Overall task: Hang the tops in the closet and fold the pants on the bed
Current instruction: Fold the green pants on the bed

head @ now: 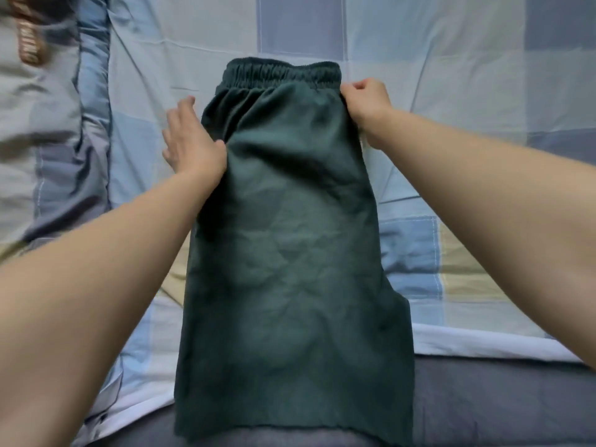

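shorts (pixel 283 221), dark green and folded lengthwise leg over leg, lie down the middle of the bed (pixel 451 91), the waistband (pixel 283 74) toward its far side and the raw hem hanging just past the near edge. we have our right hand (pixel 367 104) curled round the right side seam just below the waistband, pinching the cloth, while our left hand (pixel 190 137) rests flat and open, fingers straight, with the heel of the palm touching the left edge of the shorts and the fingers lying out on the sheet.

we judge the risks from here to be small but real. the hem overhangs the near edge of the bed, so a pull toward us could drag the whole piece off. the right hand grips only one side, so a lift from there would likely skew the halves and undo the lengthwise fold. the left edge near the waistband is already rumpled, and a cross fold made over it would set that crease in.

the fabric looks like soft washed cotton, matte, faded in patches and finely wrinkled across the middle. the waistband is gathered elastic, ribbed and thicker than the rest. the sheet beneath is smooth, thin, checked in pale blue, grey and cream, with long creases. a quilt (pixel 58 140) bunches along the bed's left side, and a brown lettered strip (pixel 30 43) shows at the far left corner.
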`<state>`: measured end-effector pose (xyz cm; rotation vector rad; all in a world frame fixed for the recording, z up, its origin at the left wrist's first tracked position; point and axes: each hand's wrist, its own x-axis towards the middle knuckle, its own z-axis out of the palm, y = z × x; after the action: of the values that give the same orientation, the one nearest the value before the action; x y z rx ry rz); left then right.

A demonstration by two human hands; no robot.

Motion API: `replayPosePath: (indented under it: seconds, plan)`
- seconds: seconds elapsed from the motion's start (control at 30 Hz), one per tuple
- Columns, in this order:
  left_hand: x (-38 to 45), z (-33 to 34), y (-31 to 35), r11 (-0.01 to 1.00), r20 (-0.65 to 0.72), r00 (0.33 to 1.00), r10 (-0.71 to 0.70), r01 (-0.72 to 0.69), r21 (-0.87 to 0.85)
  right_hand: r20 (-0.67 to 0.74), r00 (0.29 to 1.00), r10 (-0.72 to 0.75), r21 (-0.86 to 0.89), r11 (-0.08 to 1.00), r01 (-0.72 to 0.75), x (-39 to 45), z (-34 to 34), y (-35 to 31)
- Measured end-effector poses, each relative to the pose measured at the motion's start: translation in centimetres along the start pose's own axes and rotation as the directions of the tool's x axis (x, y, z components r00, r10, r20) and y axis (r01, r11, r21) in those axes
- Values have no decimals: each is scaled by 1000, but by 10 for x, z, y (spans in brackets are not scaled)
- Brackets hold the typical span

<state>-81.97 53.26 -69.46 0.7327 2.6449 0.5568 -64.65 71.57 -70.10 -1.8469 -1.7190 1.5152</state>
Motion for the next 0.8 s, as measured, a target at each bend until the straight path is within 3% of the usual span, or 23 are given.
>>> replayPosePath:
  seconds: [0.07, 0.1, 0.2, 0.3, 0.33, 0.37, 0.47, 0.57, 0.63, 0.67, 0.7, 0.73, 0.8]
  plan:
    - [-33, 1, 1, 950, -3, 973, 230, -224, 218, 65, 994, 89, 120, 988, -97, -27, -10, 17]
    - [-54, 3, 1, 888, 59, 924, 379, -381, 259, 132, 982, 133, 161, 975, -154, -46, -17, 31]
    - [-128, 13, -5, 585, 378, 609, 697, -788, 193, 431, 870, 238, 197, 916, -349, -105, -37, 91]
    - [-200, 26, -14, 387, 639, 319, 700, -921, 35, 577, 773, 264, 116, 910, -397, -168, -59, 146]
    - [-222, 30, -17, 393, 707, 281, 650, -920, 4, 581, 770, 264, 58, 930, -363, -186, -67, 163]
    - [-239, 35, -20, 435, 754, 284, 592, -901, -2, 590, 766, 256, 18, 944, -329, -202, -72, 178]
    - [-282, 38, -19, 614, 760, 427, 489, -788, 48, 604, 754, 258, 20, 941, -338, -244, -85, 213]
    - [-307, 38, -16, 792, 642, 584, 497, -607, -60, 438, 885, 159, 75, 974, -212, -270, -93, 227]
    - [-316, 40, -11, 915, 643, 657, 394, -344, -209, 437, 899, 21, 39, 998, -42, -284, -97, 222]
    - [-319, 40, -7, 950, 681, 670, 295, -129, -285, 472, 880, -42, -19, 998, 58, -293, -97, 219]
    - [-320, 40, -3, 926, 720, 666, 194, 119, -359, 497, 862, -103, -92, 981, 171, -300, -98, 214]
    - [-319, 40, 1, 839, 749, 654, 107, 345, -420, 511, 842, -173, -159, 943, 290, -306, -97, 210]
    - [-315, 38, 2, 637, 783, 622, -31, 616, -464, 593, 753, -284, -212, 847, 487, -316, -94, 199]
